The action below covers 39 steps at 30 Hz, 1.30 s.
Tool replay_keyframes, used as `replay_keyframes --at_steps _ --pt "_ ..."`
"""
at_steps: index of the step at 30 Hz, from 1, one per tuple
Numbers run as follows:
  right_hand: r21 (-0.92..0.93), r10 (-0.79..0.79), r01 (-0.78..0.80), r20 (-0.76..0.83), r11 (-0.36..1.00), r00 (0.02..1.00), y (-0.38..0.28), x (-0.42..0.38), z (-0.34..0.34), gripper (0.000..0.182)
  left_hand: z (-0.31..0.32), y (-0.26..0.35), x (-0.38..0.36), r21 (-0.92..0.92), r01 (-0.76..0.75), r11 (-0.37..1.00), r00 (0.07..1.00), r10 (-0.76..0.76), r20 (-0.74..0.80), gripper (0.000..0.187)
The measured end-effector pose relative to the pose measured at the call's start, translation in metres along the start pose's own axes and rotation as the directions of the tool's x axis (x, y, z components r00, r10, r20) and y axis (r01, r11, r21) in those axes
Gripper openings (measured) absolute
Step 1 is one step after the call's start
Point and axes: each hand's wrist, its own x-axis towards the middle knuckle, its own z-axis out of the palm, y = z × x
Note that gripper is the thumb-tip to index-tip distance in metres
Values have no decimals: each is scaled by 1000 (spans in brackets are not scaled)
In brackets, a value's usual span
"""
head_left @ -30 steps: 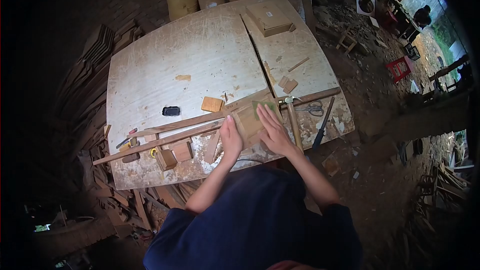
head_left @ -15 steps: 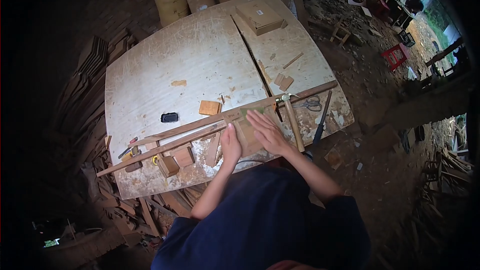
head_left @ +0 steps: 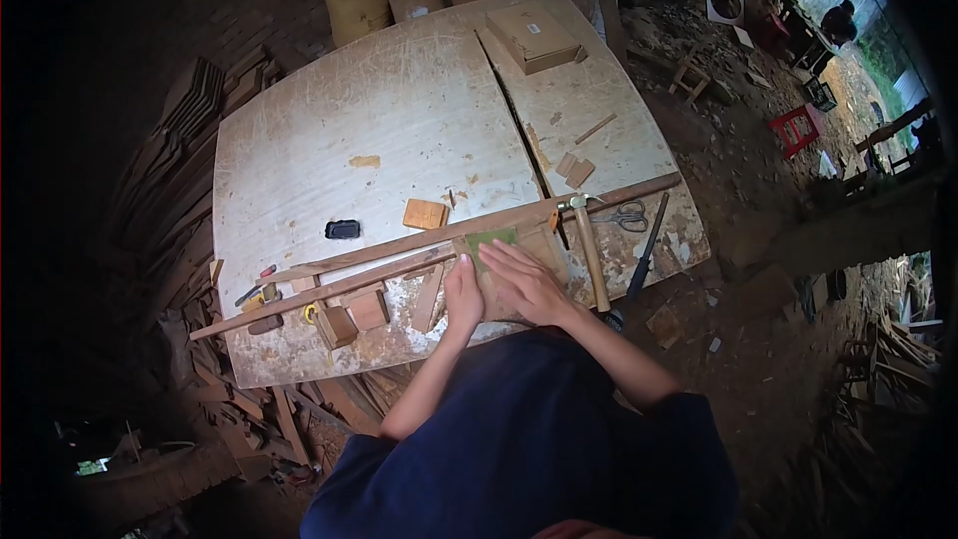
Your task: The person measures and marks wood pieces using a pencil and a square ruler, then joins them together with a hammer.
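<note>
Head view: low in the frame's centre, the left hand (head_left: 462, 291) lies flat, steadying a small wooden panel (head_left: 499, 274) at the table's (head_left: 399, 120) near edge. The right hand (head_left: 524, 281), fingers spread, presses a green sandpaper sheet (head_left: 491, 239) onto it. The panel looks stiff and light, best braced at its edges; the sheet looks thin, floppy and gritty. A hammer (head_left: 589, 245) lies just right.

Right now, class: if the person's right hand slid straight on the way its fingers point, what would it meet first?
The right hand points up and left across the flat wooden piece. First in line is probably the green sheet at its fingertips, then the long wooden strip. Depth is hard to judge.
</note>
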Motion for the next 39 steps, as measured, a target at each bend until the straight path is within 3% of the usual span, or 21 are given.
replay_keyframes --at_steps 3,4,6,8,9,11,12,15,16,19,20,23,25,27,28,31,34,39 --pt "-1 226 -228 -144 974 963 50 1 10 64 -2 -5 2 62 23 998 999 -25 36 47" --pt "17 187 -188 -208 982 960 15 7 12 61 -2 -8 5 61 35 998 999 -37 40 47" --pt "-3 59 -60 -115 998 992 -20 11 9 61 -10 -11 7 71 67 995 997 -70 38 47" --pt "32 -19 20 -15 999 1000 6 15 6 61 -6 -10 10 -80 60 995 997 -63 -33 48" --pt "15 56 -55 -78 998 995 22 18 14 60 -5 -8 6 -154 60 986 995 -71 -65 48" --pt "-13 190 -197 -207 980 960 42 25 22 60 -8 -5 4 -89 45 995 997 -50 -55 49" --pt "-23 144 -153 -222 988 964 16 27 25 58 -11 -3 6 -54 33 998 998 -35 -49 50" --pt "55 -59 59 -6 997 998 -19 23 15 58 -27 -28 12 -100 47 994 996 -55 -76 50" --pt "72 -50 50 1 996 999 -2 24 12 58 -25 -2 10 -168 41 985 993 -59 -102 50" --pt "83 198 -186 -176 979 964 28 35 16 56 -33 2 12 41 61 997 997 -59 -48 54" --pt "2 175 -179 -215 984 961 18 27 27 52 -31 4 14 9 67 998 996 -66 -66 54" --pt "-17 0 -2 -102 1000 995 -30 27 15 51 -33 5 18 -127 97 987 990 -109 -90 54" --pt "-119 -37 21 -135 993 990 -17 28 8 43 -37 -5 23 -278 132 951 986 -156 -63 58" --pt "-181 -22 -3 -139 984 990 -9 29 -2 40 -40 -12 26 -217 140 966 989 -149 -24 58" --pt "-225 -99 59 -170 973 980 -9 30 -7 38 -40 -10 27 -208 142 968 989 -147 -9 59" --pt "-340 -245 169 -194 925 950 -14 35 -32 44 -34 12 28 -329 204 922 977 -211 16 59" --pt "-227 -165 122 -177 966 970 -21 27 -38 54 -35 12 30 -406 254 878 965 -258 47 59" --pt "-328 -100 111 50 938 994 -23 7 -49 69 -44 18 30 -462 325 825 943 -319 93 60"
